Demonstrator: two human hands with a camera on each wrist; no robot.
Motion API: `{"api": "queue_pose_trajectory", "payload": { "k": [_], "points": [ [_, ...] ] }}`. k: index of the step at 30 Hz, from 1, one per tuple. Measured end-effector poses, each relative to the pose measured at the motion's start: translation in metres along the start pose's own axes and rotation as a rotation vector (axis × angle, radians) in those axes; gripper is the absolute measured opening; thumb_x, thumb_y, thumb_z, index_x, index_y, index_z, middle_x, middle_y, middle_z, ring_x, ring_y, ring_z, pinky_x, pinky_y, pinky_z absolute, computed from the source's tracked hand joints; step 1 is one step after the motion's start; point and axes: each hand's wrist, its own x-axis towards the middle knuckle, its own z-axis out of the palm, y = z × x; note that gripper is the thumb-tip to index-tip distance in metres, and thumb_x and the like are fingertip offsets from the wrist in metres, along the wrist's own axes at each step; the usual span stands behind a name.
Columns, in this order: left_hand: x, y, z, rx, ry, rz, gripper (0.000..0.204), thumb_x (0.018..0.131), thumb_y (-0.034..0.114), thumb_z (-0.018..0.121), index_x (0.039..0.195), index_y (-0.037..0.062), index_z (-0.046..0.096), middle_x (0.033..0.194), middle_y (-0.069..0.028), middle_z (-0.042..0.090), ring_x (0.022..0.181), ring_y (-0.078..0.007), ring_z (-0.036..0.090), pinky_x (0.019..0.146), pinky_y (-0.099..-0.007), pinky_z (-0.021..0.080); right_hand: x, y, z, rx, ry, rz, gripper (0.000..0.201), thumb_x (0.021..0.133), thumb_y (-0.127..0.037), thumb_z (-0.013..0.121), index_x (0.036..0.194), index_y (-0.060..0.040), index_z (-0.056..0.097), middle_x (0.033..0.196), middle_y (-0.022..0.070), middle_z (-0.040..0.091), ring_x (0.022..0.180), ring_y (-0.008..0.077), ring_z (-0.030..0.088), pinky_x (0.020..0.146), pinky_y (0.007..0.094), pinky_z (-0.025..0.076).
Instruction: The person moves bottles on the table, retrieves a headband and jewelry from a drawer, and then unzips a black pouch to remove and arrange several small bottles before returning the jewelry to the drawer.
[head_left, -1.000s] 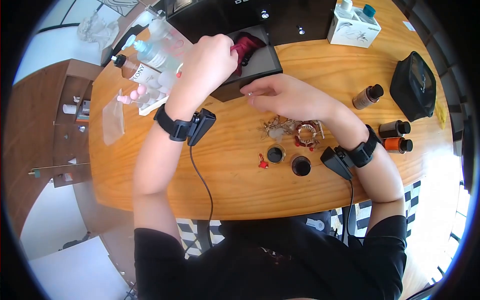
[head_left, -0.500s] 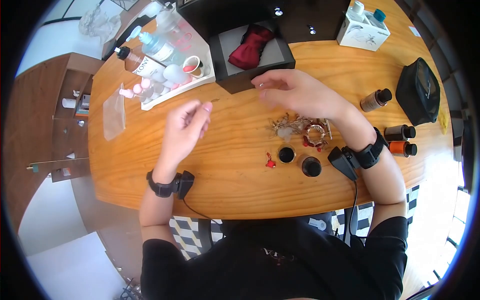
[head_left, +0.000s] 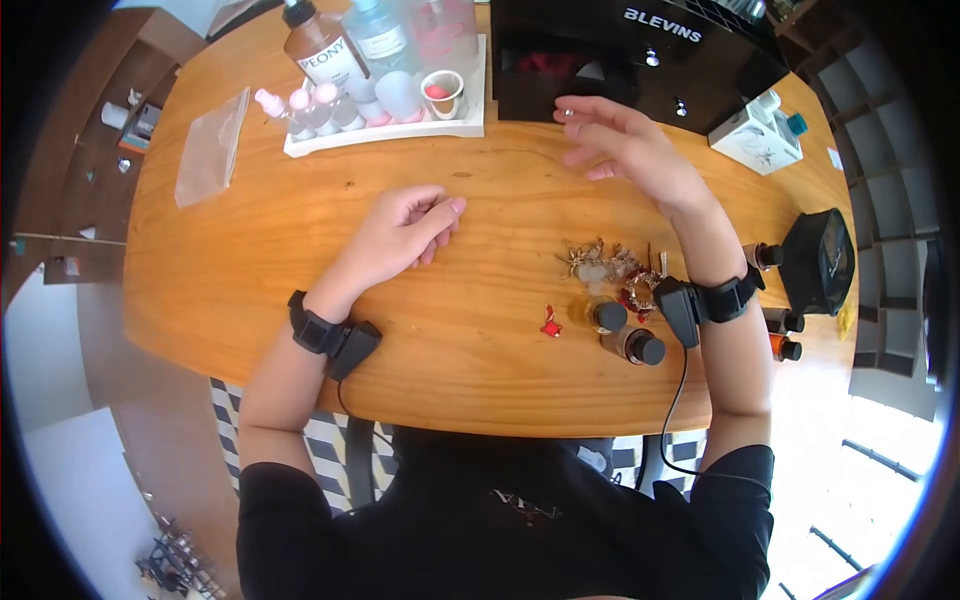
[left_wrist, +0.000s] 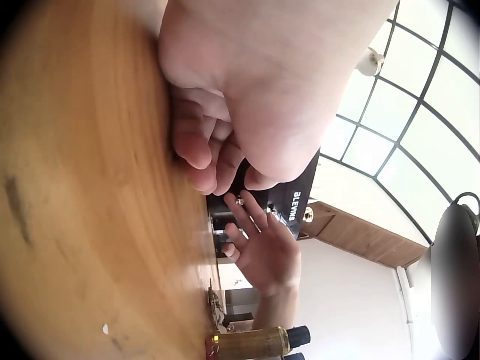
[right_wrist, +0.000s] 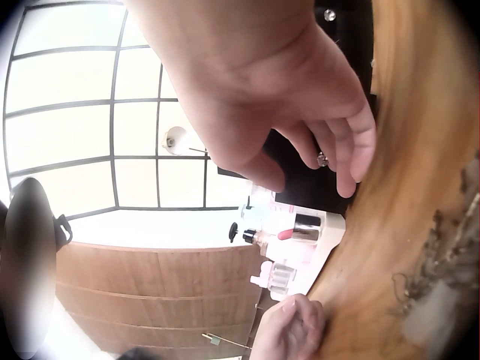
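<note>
My right hand point(head_left: 635, 150) reaches to the front of a glossy black box point(head_left: 620, 60) lettered BLEVINS. Its fingers are spread, close to a small shiny knob point(right_wrist: 322, 159) on the box's lower front. In the left wrist view, that palm faces the camera and the fingertips lie right by the knob. My left hand point(head_left: 405, 235) hangs loosely curled above the wooden table point(head_left: 250, 270), holding nothing. The box's front looks flat, with a dim dark red patch on it. Two crystal knobs show further right on the box.
A white tray point(head_left: 390, 135) of bottles stands left of the box, beside a clear plastic bag point(head_left: 212, 150). Hair ornaments point(head_left: 600, 265), a red trinket point(head_left: 550, 322) and two small bottles point(head_left: 635, 346) lie centre right. A black pouch point(head_left: 818, 262) sits at the right.
My left hand left the dark red bow in the pulled-out drawer and drew back over the table. The drawer has gone in, my right hand moving forward with it. The head view has shifted.
</note>
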Motion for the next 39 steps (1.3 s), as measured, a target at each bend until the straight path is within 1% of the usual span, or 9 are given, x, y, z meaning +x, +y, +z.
{"api": "queue_pose_trajectory", "payload": {
  "k": [11, 16, 24, 26, 29, 32, 34, 36, 39],
  "points": [
    [0.001, -0.001, -0.003, 0.001, -0.042, 0.011, 0.035, 0.106, 0.033, 0.059, 0.086, 0.0042, 0.063, 0.070, -0.0004, 0.060, 0.052, -0.0061, 0.054, 0.048, -0.0216, 0.042, 0.034, 0.000, 0.000, 0.047, 0.090, -0.037, 0.053, 0.100, -0.035, 0.063, 0.144, -0.0067, 0.055, 0.143, 0.0084, 0.060, 0.112, 0.0172, 0.067, 0.090, 0.0293, 0.050],
    [-0.001, 0.001, 0.000, -0.010, -0.019, 0.003, 0.035, 0.106, 0.034, 0.059, 0.087, 0.0049, 0.062, 0.071, -0.0006, 0.060, 0.053, -0.0062, 0.055, 0.047, -0.0218, 0.042, 0.022, 0.002, -0.001, 0.019, 0.048, -0.047, 0.062, 0.099, -0.035, 0.063, 0.151, -0.0057, 0.047, 0.149, 0.0112, 0.054, 0.114, 0.0196, 0.066, 0.091, 0.0319, 0.051],
    [0.001, -0.008, -0.003, -0.010, -0.012, -0.002, 0.032, 0.107, 0.030, 0.057, 0.088, 0.0046, 0.062, 0.071, -0.0009, 0.060, 0.052, -0.0065, 0.056, 0.045, -0.0205, 0.041, -0.090, -0.027, -0.023, -0.032, 0.132, -0.224, 0.066, 0.097, -0.026, 0.066, 0.153, -0.0010, 0.043, 0.146, 0.0180, 0.056, 0.112, 0.0198, 0.067, 0.090, 0.0307, 0.053],
    [0.001, -0.008, -0.003, -0.015, -0.014, -0.003, 0.031, 0.107, 0.030, 0.058, 0.088, 0.0048, 0.062, 0.071, -0.0008, 0.060, 0.052, -0.0064, 0.055, 0.045, -0.0203, 0.040, -0.133, -0.034, -0.038, -0.054, 0.234, -0.312, 0.055, 0.100, -0.019, 0.061, 0.150, -0.0015, 0.047, 0.141, 0.0148, 0.061, 0.109, 0.0184, 0.069, 0.088, 0.0299, 0.053],
    [0.003, -0.010, -0.004, -0.016, -0.018, -0.003, 0.031, 0.106, 0.031, 0.060, 0.088, 0.0050, 0.063, 0.071, -0.0004, 0.060, 0.053, -0.0058, 0.055, 0.046, -0.0200, 0.040, -0.180, -0.027, -0.080, -0.133, 0.594, -0.340, 0.044, 0.100, -0.018, 0.060, 0.141, -0.0014, 0.059, 0.127, 0.0100, 0.070, 0.104, 0.0166, 0.070, 0.087, 0.0282, 0.052],
    [0.003, -0.009, -0.004, -0.001, -0.013, -0.017, 0.030, 0.106, 0.030, 0.059, 0.089, 0.0050, 0.063, 0.071, -0.0006, 0.060, 0.053, -0.0058, 0.055, 0.046, -0.0196, 0.040, -0.211, 0.002, -0.141, -0.311, 0.973, -0.276, 0.044, 0.101, -0.026, 0.061, 0.137, -0.0006, 0.061, 0.126, 0.0097, 0.070, 0.103, 0.0160, 0.069, 0.089, 0.0279, 0.052],
    [0.003, -0.008, -0.005, -0.006, -0.014, -0.014, 0.030, 0.106, 0.029, 0.059, 0.089, 0.0048, 0.063, 0.072, -0.0005, 0.060, 0.053, -0.0058, 0.055, 0.046, -0.0195, 0.040, -0.229, 0.047, -0.204, -0.508, 1.156, -0.151, 0.055, 0.099, -0.040, 0.063, 0.137, -0.0003, 0.061, 0.123, 0.0110, 0.071, 0.105, 0.0169, 0.069, 0.090, 0.0291, 0.053],
    [0.003, -0.009, -0.004, -0.008, -0.006, -0.004, 0.030, 0.106, 0.028, 0.059, 0.088, 0.0047, 0.063, 0.071, -0.0004, 0.060, 0.053, -0.0058, 0.055, 0.046, -0.0197, 0.041, -0.245, 0.081, -0.245, -1.026, 1.325, 0.259, 0.062, 0.095, -0.046, 0.070, 0.140, -0.0033, 0.060, 0.125, 0.0104, 0.071, 0.107, 0.0181, 0.069, 0.086, 0.0310, 0.055],
    [0.002, -0.007, -0.003, -0.005, 0.003, 0.000, 0.030, 0.106, 0.028, 0.059, 0.088, 0.0045, 0.063, 0.071, -0.0003, 0.059, 0.053, -0.0059, 0.056, 0.046, -0.0199, 0.041, -0.247, 0.101, -0.258, -0.778, 1.192, 0.713, 0.062, 0.092, -0.050, 0.071, 0.131, -0.0024, 0.065, 0.110, 0.0080, 0.072, 0.096, 0.0175, 0.069, 0.075, 0.0338, 0.058]
  ]
}}
